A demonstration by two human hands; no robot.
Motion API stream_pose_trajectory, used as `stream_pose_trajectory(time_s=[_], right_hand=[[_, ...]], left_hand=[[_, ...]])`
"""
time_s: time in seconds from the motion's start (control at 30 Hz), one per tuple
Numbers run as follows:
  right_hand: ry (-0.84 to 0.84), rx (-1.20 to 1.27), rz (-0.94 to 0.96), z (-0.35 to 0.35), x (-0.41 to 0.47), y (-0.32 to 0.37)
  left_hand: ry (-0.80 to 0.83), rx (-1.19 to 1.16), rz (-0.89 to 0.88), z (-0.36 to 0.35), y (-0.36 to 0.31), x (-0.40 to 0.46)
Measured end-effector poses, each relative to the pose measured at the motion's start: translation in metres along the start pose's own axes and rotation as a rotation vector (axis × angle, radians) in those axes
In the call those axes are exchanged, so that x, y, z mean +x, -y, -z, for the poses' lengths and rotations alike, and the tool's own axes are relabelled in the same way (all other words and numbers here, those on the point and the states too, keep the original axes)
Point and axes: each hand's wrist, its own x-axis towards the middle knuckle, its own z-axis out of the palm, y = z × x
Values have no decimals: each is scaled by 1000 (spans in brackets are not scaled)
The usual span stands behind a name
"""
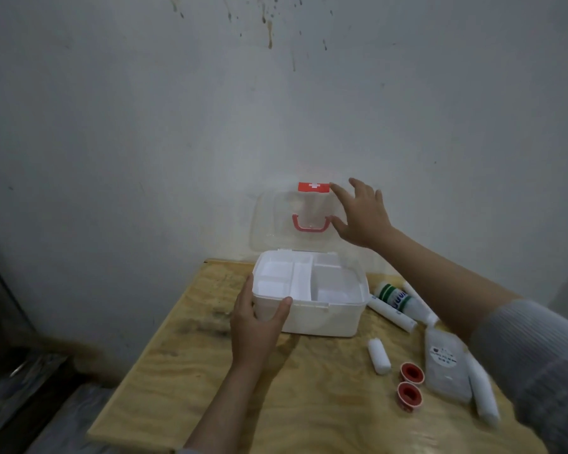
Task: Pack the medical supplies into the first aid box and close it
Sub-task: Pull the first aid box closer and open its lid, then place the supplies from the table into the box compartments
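A white first aid box (322, 317) stands open on the wooden table, its divided inner tray (302, 276) bare. The clear lid (276, 221) stands upright against the wall, with a red handle (310, 223) and a red latch (313, 187). My left hand (256, 326) grips the box's front left corner. My right hand (361, 214) is spread at the lid's right edge, fingertips by the latch. To the right of the box lie a green-striped bottle (394, 295), white tubes (392, 312), a gauze roll (378, 355), two red tape rolls (410, 383) and a clear packet (446, 365).
The table (210, 381) stands against a stained white wall (210, 109). Its left and front edges drop to a dark floor. Another white roll (484, 398) lies at the right, partly under my right sleeve.
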Motion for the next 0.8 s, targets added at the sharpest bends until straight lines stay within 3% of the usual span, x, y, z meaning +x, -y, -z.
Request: stream_pose_trajectory(time_s=[0.17, 0.3, 0.47, 0.63, 0.8], right_hand=[[-54, 107, 53, 32, -72, -16], [-5, 235, -154, 49, -161, -43], [-39, 189, -441, 34, -258, -88], [-20, 98, -664, 10, -278, -133], [-112, 225, -747, -3, -273, -137]], left_hand=[[14, -39, 26, 3, -3, -1], [32, -25, 41, 3, -8, -1], [49, 8, 80, 4, -11, 1], [67, 35, 110, 6, -19, 0], [67, 45, 138, 7, -25, 1]])
